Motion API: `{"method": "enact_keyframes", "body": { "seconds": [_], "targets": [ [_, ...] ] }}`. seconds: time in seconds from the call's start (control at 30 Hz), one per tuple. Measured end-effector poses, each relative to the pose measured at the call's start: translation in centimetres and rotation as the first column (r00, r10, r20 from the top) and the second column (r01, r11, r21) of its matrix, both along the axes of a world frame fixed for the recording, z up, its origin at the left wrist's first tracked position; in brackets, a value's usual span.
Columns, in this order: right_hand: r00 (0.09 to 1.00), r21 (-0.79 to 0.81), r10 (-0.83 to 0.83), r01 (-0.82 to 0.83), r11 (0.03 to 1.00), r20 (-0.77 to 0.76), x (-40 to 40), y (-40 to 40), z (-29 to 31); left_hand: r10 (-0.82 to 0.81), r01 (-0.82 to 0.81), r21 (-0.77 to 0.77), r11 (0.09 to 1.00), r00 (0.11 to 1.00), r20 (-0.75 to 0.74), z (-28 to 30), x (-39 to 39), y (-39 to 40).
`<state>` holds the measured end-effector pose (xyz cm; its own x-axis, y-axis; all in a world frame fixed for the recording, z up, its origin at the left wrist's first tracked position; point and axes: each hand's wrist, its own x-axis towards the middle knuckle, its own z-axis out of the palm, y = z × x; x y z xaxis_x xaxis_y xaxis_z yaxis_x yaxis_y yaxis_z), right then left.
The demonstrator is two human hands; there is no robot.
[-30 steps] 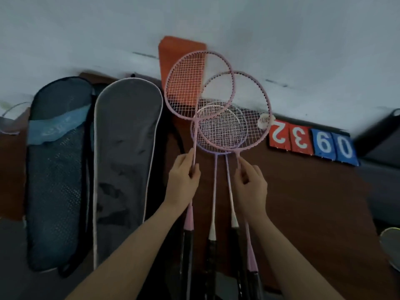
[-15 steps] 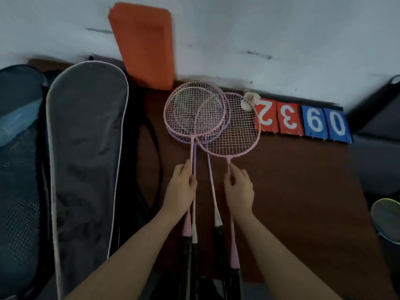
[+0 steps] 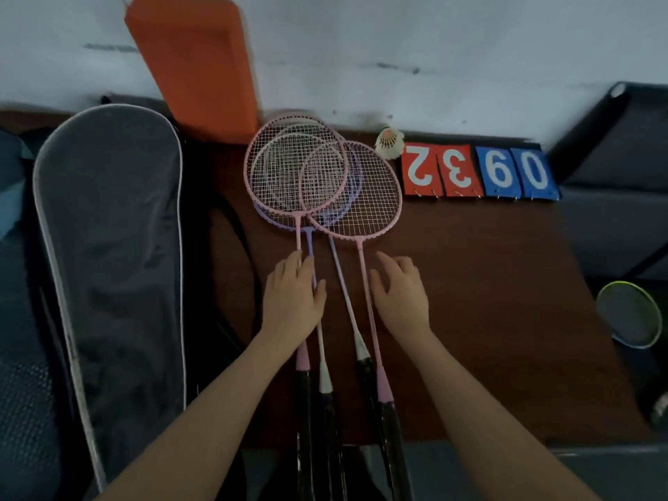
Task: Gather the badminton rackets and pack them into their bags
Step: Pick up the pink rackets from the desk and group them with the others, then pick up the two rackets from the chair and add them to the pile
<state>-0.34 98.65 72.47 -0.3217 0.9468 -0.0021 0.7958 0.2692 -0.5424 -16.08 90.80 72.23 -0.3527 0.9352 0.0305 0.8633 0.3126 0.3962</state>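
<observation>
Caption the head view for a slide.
Both hands, left and right, over four rackets on a table, gray bag alongside.

Rackets (image 3: pixel 325 182): I see thin pink and lilac frames, smooth, with white string mesh; the grips look black and a little glossy.
Bag (image 3: pixel 108 247): grey matt cloth with wrinkles, pale piping on the edge.
Table (image 3: pixel 488 283): I see brown wood, smooth, matt.
Number cards (image 3: pixel 479 171), at 1 o'clock: red and blue, flat, matt.

Left hand (image 3: pixel 293 298) flat, palm down; right hand (image 3: pixel 401 296) fingers loosely spread; forearms extended.
</observation>
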Motion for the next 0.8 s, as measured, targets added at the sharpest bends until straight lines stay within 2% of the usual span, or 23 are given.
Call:
{"method": "enact_keyframes", "body": {
  "seconds": [0.23,0.37,0.47,0.6,0.8],
  "targets": [
    [1.000,0.084,-0.016,0.016,0.996,-0.003,7.9,-2.0,3.4,-0.193,0.192,0.023,0.981,0.980,0.047,4.6,5.4,1.3],
    [0.999,0.156,-0.047,0.048,0.987,-0.013,15.4,-2.1,4.5,-0.306,0.297,0.119,0.947,0.950,0.066,6.7,11.6,2.3],
    [0.995,0.181,-0.099,0.103,0.978,-0.030,22.4,-1.9,4.8,-0.337,0.331,0.156,0.931,0.941,0.014,7.4,17.8,2.9],
    [0.989,0.170,-0.140,0.145,0.975,-0.046,32.5,-1.4,4.9,-0.371,0.376,0.127,0.918,0.927,-0.058,8.2,27.9,3.8],
    [0.983,0.135,-0.183,0.184,0.974,-0.025,47.1,-0.3,4.7,-0.412,0.413,0.025,0.910,0.910,-0.052,8.2,43.1,6.0]
  ]
}}
